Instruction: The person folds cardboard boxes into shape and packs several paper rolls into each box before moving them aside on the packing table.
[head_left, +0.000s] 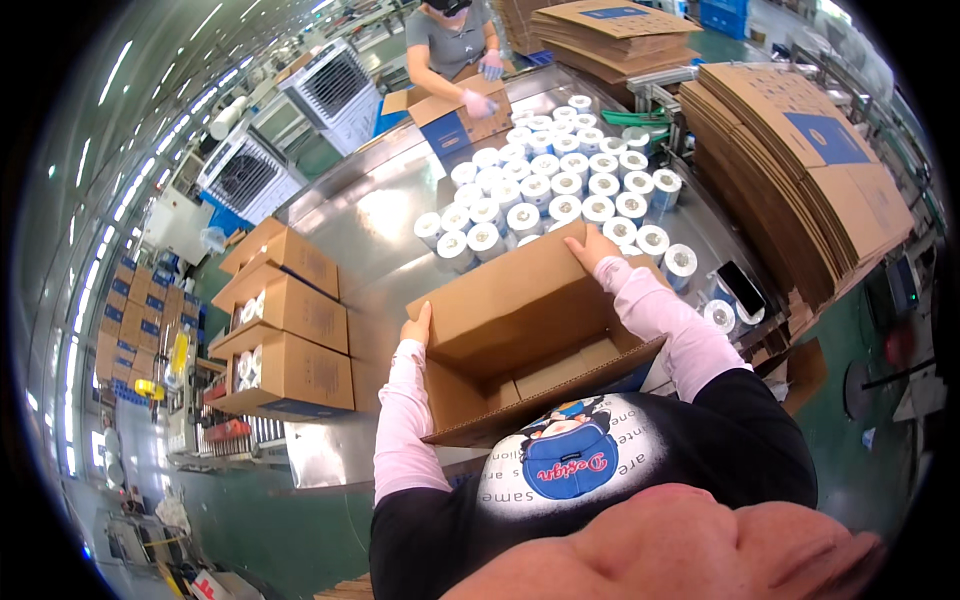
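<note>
An open cardboard carton (500, 315) stands tilted toward me at the table's near edge, its bare inner walls and bottom showing. My left hand (416, 326) grips its left side, with the thumb along the rim and the other fingers mostly hidden behind the wall. At the far right corner, my right hand (594, 247) is closed on the rim. Just beyond the carton, many white rolls (535, 188) with bluish sides stand upright in rows. The right forearm passes close to the nearest of them.
Three cartons (310, 375) with raised flaps line the left of the metal table (345, 220); white rolls show in two. A phone (740, 288) lies on rolls at right. Flattened cardboard (790, 170) is stacked beyond. Across the table, a gloved co-worker (450, 50) handles another carton (460, 125).
</note>
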